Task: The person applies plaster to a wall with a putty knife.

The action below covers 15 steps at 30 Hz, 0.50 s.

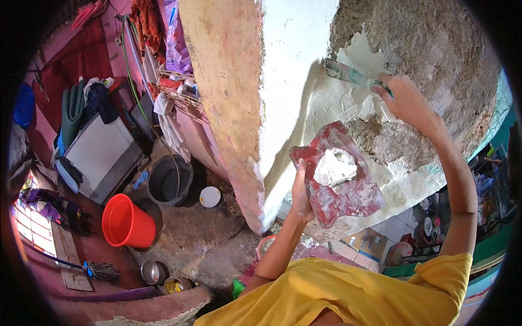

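My right hand point(405, 99) is closed round the handle of a putty knife point(348, 72), its blade against the wall beside a white plastered edge. Around the blade lies fresh white plaster point(359, 54) on rough, bare grey wall point(429, 49). Lower down, my left hand point(302, 190) grips the left side of a dark red, plaster-smeared board point(348, 209). A lump of white plaster paste point(335, 167) sits in the middle of the board. The fingers of my left hand are mostly hidden beneath the board.
A corner pillar point(223, 70) stands left of the work. On the floor at left are a red bucket point(128, 221), a black tub point(170, 180), a white lid or container point(210, 196) and small tins point(154, 273). At lower right lies a cardboard box point(366, 243) near cluttered household items.
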Motion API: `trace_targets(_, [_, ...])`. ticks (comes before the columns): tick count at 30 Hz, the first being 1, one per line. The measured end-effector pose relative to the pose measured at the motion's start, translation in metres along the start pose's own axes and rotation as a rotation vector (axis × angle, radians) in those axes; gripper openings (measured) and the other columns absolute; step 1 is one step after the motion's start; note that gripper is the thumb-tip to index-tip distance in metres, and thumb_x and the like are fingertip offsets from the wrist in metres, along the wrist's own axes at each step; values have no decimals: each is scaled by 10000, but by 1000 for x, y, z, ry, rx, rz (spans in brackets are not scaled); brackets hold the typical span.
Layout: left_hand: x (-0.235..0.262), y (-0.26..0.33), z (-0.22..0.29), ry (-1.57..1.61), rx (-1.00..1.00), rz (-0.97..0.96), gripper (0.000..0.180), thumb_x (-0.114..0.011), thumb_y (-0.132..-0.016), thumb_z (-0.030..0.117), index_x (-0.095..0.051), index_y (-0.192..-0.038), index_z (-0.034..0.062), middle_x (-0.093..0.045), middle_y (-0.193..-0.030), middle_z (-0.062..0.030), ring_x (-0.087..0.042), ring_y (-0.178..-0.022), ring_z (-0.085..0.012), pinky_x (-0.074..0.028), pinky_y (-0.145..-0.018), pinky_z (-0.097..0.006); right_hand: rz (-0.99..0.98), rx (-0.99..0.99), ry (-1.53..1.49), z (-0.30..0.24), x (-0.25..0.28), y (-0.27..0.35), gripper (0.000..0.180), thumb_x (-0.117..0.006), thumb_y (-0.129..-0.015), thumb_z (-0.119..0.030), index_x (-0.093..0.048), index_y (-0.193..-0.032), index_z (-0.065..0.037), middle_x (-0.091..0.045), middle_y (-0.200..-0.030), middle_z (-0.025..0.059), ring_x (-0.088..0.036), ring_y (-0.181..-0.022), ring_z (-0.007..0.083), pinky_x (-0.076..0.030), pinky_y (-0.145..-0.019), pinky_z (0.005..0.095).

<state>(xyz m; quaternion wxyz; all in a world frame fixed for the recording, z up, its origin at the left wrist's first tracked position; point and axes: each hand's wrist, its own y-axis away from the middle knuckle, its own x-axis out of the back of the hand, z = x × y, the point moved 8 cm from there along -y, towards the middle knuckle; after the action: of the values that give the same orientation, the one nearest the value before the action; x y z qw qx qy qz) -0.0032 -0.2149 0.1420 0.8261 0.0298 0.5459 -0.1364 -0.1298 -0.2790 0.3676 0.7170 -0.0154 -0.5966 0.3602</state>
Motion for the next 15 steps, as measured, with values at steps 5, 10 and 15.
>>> trace_targets(5, [1,5,-1,59,14,-41,532,-340,-890,457,-353,-1242,57,-486,-1171,-110,-514,-1038,-246,-441,-869,-412,19,-3,20,-1,19,-15,275,-522,-812,-207,-501,-942,35,-551,-748,249,-526,-771,411,-406,-683,465])
trace_targets(10, [12,7,-10,49,60,11,524,-357,-886,457,-371,-1237,68,-484,-1177,-100,-508,-1046,-237,-431,-879,-413,91,38,112,1,30,-19,284,-528,-803,-192,-481,-961,40,-557,-766,253,-532,-783,415,-413,-693,471])
trace_targets(15, [13,6,-7,-23,12,60,514,-365,-884,454,-387,-1226,71,-488,-1172,-96,-511,-1039,-233,-436,-873,-407,36,-12,115,15,26,-20,388,-531,-825,-236,-433,-1091,28,-540,-888,242,-503,-852,401,-384,-729,469])
